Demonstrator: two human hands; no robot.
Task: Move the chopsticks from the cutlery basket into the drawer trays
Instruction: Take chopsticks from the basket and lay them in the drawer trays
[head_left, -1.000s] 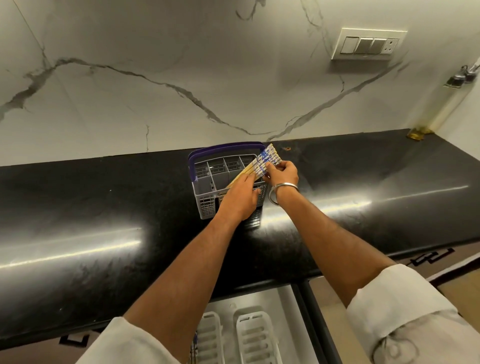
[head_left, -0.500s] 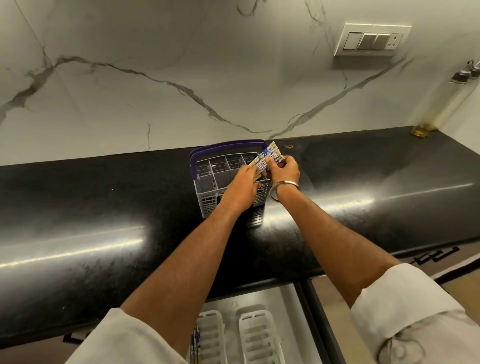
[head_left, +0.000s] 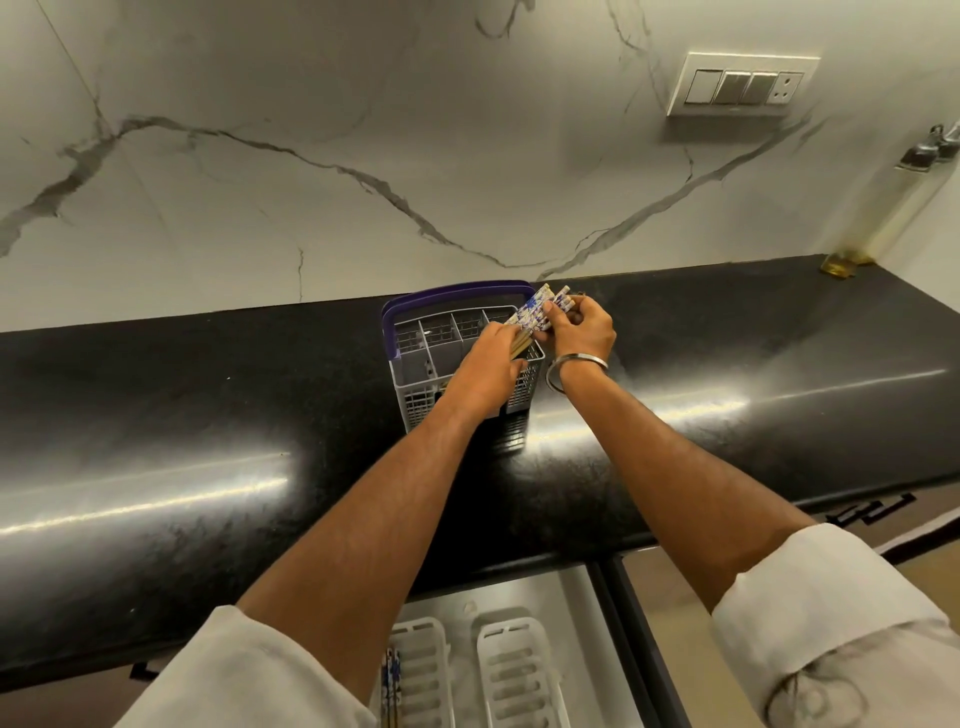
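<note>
While the left hand (head_left: 485, 371) clasps the chopsticks (head_left: 532, 314) above the cutlery basket (head_left: 415, 374), the right hand's (head_left: 584, 330) grip pinches their patterned ends.

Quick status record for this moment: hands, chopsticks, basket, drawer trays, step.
left hand: grips the bundle's lower, plain part over the basket
right hand: pinches the patterned upper ends
chopsticks: bundled, tilted up to the right, in both hands
cutlery basket: on the black counter, purple handle up
drawer trays: two white trays in the open drawer; a few chopsticks lie left of the left tray
step: bundle not yet at the drawer
</note>
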